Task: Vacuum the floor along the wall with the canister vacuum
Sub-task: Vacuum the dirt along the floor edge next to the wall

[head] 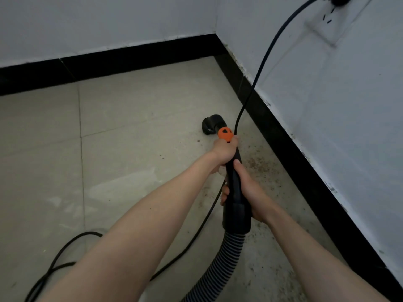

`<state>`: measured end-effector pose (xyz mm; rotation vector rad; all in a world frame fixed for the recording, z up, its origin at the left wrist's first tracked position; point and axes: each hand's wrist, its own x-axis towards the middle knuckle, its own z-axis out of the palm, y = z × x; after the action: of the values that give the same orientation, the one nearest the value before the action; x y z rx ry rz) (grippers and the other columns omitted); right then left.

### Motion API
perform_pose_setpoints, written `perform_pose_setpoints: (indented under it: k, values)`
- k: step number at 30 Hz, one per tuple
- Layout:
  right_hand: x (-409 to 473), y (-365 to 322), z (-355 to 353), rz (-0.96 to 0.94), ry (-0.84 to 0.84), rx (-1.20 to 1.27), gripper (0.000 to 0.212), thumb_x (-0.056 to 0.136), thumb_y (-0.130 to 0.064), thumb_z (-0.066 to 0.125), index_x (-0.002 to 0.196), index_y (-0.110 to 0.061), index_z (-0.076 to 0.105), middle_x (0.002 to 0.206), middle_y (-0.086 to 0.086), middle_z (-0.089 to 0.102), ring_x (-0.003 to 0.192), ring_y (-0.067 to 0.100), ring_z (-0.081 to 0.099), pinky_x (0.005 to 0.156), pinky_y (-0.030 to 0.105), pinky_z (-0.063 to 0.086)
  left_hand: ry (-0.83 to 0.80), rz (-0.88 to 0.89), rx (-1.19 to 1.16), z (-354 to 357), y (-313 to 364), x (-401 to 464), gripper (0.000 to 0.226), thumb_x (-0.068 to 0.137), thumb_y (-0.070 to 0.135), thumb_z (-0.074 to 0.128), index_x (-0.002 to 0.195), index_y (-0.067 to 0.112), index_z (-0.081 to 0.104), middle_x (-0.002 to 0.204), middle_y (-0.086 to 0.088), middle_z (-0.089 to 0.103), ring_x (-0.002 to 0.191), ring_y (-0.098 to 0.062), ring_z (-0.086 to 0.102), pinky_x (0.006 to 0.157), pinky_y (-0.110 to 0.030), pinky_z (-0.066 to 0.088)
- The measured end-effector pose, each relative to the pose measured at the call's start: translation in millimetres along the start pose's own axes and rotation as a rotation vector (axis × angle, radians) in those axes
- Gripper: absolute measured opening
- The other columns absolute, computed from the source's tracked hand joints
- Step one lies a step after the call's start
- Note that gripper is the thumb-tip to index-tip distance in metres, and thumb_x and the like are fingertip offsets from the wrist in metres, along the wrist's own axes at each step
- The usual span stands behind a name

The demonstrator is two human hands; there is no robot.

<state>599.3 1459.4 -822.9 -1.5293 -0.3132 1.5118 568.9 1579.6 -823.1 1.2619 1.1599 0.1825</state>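
Note:
A black vacuum wand [234,184] with an orange collar [225,134] points toward the room corner. Its small black nozzle [210,125] sits on the beige tile floor [130,131]. My left hand [224,151] grips the wand just behind the orange collar. Lower down, my right hand [248,190] holds the wand above its wide black cuff. A ribbed grey hose [218,271] runs from the cuff down to the bottom edge. Dark crumbs and dust [259,168] lie on the floor beside the right wall's black baseboard [290,149].
A black power cord [261,62] hangs from a wall socket [340,1] at the top right, passes next to the wand and loops across the floor at the lower left. White walls with black baseboards meet in a corner [216,40].

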Motion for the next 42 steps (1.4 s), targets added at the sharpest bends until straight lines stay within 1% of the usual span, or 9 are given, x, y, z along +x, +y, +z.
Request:
perform_pose_setpoints:
  k: [5,7,14,18,22,29,34,38,42]
  values:
    - [-8.2,2.5,14.2,0.025,-0.057,-0.024,0.054,0.099,-0.055,0.038,0.078,-0.008,0.055,0.055,0.009,0.051,0.047,0.022,0.054,0.056,0.035,0.05,0.032,0.009,-0.03,-13.6,-10.4,-13.1,0.053,0.098,0.043,0.043,0.122,-0.003,0.052,0.112,-0.019,0.061,0.09,-0.023,0.058,0.076,-0.028,0.045]
    - [-11.0,4.2,18.5,0.04,-0.085,-0.04,0.055,0.099,-0.056,0.038,0.074,-0.009,0.054,0.054,0.008,0.051,0.047,0.022,0.055,0.057,0.035,0.049,0.056,0.002,-0.044,-18.7,-15.8,-17.0,0.055,0.098,0.044,0.043,0.125,-0.004,0.049,0.117,-0.02,0.06,0.098,-0.027,0.06,0.081,-0.031,0.046]
    - [-13.0,13.7,35.1,0.059,-0.128,-0.134,0.052,0.097,-0.057,0.04,0.085,-0.008,0.051,0.053,0.008,0.052,0.048,0.025,0.056,0.055,0.033,0.052,0.104,-0.019,-0.116,-43.4,-34.2,-33.2,0.066,0.097,0.046,0.043,0.135,-0.007,0.037,0.13,-0.022,0.052,0.113,-0.031,0.056,0.086,-0.034,0.048]
    - [-19.4,19.4,44.4,0.056,-0.166,-0.214,0.05,0.097,-0.056,0.041,0.086,-0.009,0.053,0.054,0.008,0.055,0.049,0.024,0.059,0.053,0.033,0.053,0.129,-0.023,-0.146,-55.5,-48.8,-45.2,0.062,0.098,0.044,0.041,0.133,-0.007,0.039,0.123,-0.021,0.056,0.109,-0.031,0.058,0.082,-0.032,0.046]
    - [-28.4,26.0,49.5,0.062,-0.204,-0.284,0.051,0.097,-0.055,0.041,0.085,-0.007,0.053,0.055,0.009,0.057,0.05,0.024,0.06,0.053,0.032,0.053,0.154,-0.01,-0.172,-62.5,-63.6,-61.1,0.057,0.099,0.042,0.041,0.126,-0.007,0.046,0.099,-0.013,0.056,0.086,-0.021,0.056,0.071,-0.028,0.045]
    - [-42.9,30.9,56.3,0.099,-0.281,-0.279,0.051,0.098,-0.056,0.039,0.084,-0.008,0.051,0.056,0.008,0.056,0.051,0.023,0.059,0.056,0.033,0.054,0.197,-0.03,-0.198,-66.2,-69.3,-83.8,0.053,0.1,0.04,0.04,0.124,-0.006,0.048,0.096,-0.011,0.056,0.083,-0.02,0.055,0.063,-0.025,0.045]
    - [-52.5,31.1,54.6,0.141,-0.333,-0.261,0.051,0.098,-0.055,0.041,0.081,-0.008,0.049,0.055,0.008,0.054,0.05,0.024,0.058,0.055,0.033,0.053,0.225,-0.043,-0.237,-64.4,-75.2,-96.7,0.052,0.1,0.04,0.039,0.123,-0.006,0.047,0.087,-0.007,0.056,0.073,-0.016,0.056,0.062,-0.024,0.046]
    - [-55.8,36.5,53.3,0.15,-0.373,-0.315,0.051,0.098,-0.056,0.041,0.08,-0.009,0.048,0.054,0.008,0.055,0.05,0.024,0.06,0.054,0.03,0.053,0.265,-0.065,-0.259,-64.4,-87.6,-106.5,0.055,0.099,0.044,0.039,0.124,-0.004,0.046,0.095,-0.01,0.057,0.081,-0.018,0.057,0.07,-0.027,0.046]
    - [-51.2,34.6,70.3,0.106,-0.372,-0.416,0.048,0.097,-0.056,0.043,0.084,-0.01,0.05,0.055,0.008,0.059,0.05,0.024,0.061,0.053,0.03,0.053,0.326,-0.047,-0.312,-82.9,-93.0,-110.6,0.04,0.099,0.04,0.04,0.105,0.003,0.053,0.09,-0.008,0.057,0.081,-0.02,0.056,0.078,-0.033,0.047]
